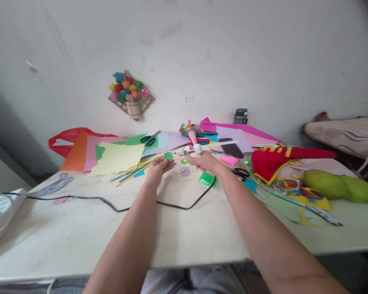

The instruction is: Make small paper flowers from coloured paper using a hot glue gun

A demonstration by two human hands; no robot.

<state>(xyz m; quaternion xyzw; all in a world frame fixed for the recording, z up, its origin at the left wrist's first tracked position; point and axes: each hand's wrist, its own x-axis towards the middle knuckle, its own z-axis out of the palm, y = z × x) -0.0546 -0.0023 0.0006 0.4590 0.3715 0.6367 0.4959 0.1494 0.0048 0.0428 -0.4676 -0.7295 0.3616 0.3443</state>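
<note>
My left hand (160, 168) pinches a small green paper flower (168, 156) between thumb and fingers above the table. Facing it, my right hand (205, 160) is wrapped round a white hot glue gun (197, 149), its nozzle pointing left toward the flower. A long white glue stick (222, 143) sticks out of the gun's back. Nozzle and flower look close together; whether they touch I cannot tell. Beneath and between my hands lie a purple paper flower (184, 171) and several other small paper flowers. A bright green packet (207, 179) rests below my right hand.
A black cord (110, 203) crosses the table (79, 241). Coloured paper sheets (119, 157), pencils (135, 171) and scissors (150, 139) lie left. At right are a phone (231, 148), more scissors (241, 174), red cloth (268, 163) and green fruit (326, 184). A bottle (241, 116) stands behind.
</note>
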